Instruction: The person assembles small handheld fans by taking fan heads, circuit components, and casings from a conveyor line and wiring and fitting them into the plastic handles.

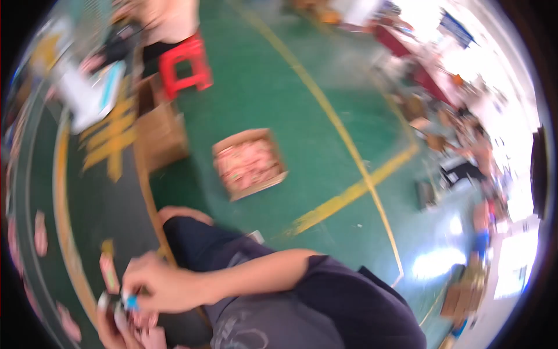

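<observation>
My right hand (163, 286) is bent inward over the dark work surface at the lower left, its fingers closed in a pinch. At its fingertips shows a small blue-and-white patch (130, 300), too blurred to name. Close below, my left hand (111, 327) has curled fingers with white coverings on the tips. What lies between the two hands is hidden and smeared. Small pink pieces (152, 336) lie beside and under the hands. Just beyond the fingers rests a pink packet (108, 272) with a pale label.
A conveyor belt (36, 192) carrying pink packets runs along the left. An open carton (278, 179) of pink packets sits on the green floor, with a taller cardboard box (164, 138) against the bench. Beyond it, a person (171, 20) sits on a red stool (187, 65).
</observation>
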Tool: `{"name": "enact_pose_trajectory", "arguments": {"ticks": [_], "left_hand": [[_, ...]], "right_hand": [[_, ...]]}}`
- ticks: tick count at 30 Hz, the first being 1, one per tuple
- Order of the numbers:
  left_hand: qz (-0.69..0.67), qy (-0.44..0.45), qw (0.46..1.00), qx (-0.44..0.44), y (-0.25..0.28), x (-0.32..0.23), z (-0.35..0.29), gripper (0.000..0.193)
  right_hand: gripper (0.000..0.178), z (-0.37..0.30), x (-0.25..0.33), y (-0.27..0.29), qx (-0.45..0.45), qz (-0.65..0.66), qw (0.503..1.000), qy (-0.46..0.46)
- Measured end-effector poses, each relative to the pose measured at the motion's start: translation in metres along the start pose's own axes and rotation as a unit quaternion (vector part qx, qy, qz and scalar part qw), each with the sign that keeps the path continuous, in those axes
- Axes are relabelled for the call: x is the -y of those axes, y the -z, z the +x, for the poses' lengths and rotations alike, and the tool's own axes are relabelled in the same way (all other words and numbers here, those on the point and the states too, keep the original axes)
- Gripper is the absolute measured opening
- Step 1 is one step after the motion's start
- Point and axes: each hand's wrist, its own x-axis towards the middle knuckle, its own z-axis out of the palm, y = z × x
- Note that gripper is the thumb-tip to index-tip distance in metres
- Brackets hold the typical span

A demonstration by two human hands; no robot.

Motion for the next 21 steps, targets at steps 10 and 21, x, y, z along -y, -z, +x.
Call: {"name": "enact_pose_trajectory", "arguments": {"ticks": [10, 21], "left_hand": [[-0.154, -0.011, 0.975, 0.161, -0.038, -0.028, 0.008, 0.019], [-0.095, 0.023, 0.984, 0.146, -0.010, -0.020, 0.014, 0.017]], "right_hand": [[0.022, -0.017, 0.018, 0.045, -0.005, -0.260, 0.960, 0.103], [0.023, 0.005, 0.007, 0.027, 0.061, -0.327, 0.922, 0.198]]}}
